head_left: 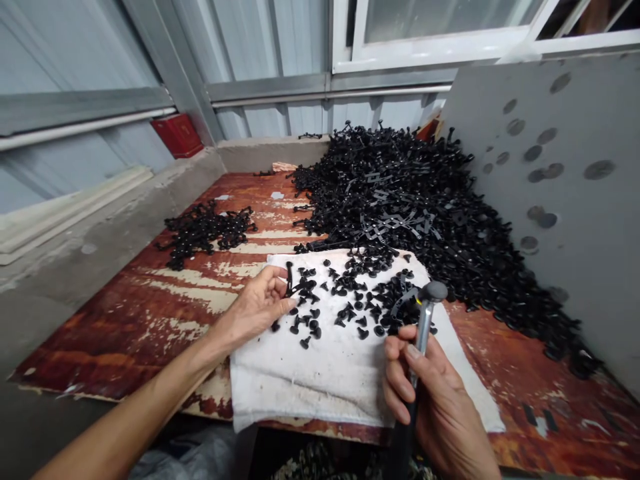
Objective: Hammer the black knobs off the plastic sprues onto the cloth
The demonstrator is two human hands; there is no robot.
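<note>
My right hand is wrapped round a small hammer with a dark rounded head, a metal shaft and a black grip, held upright over the cloth's right side. My left hand, fingers curled, pinches a small black bar-shaped part with knobbed ends at the cloth's left edge. Beneath both hands lies a white cloth. Scattered across it are many small black plastic pieces with round heads and short stems. Near the hammer head, a grey slotted strip rests among them.
A large heap of black parts covers the back right, against a grey spotted panel. A smaller pile of joined black parts lies left on the worn red-brown tabletop. A red box stands in the back corner.
</note>
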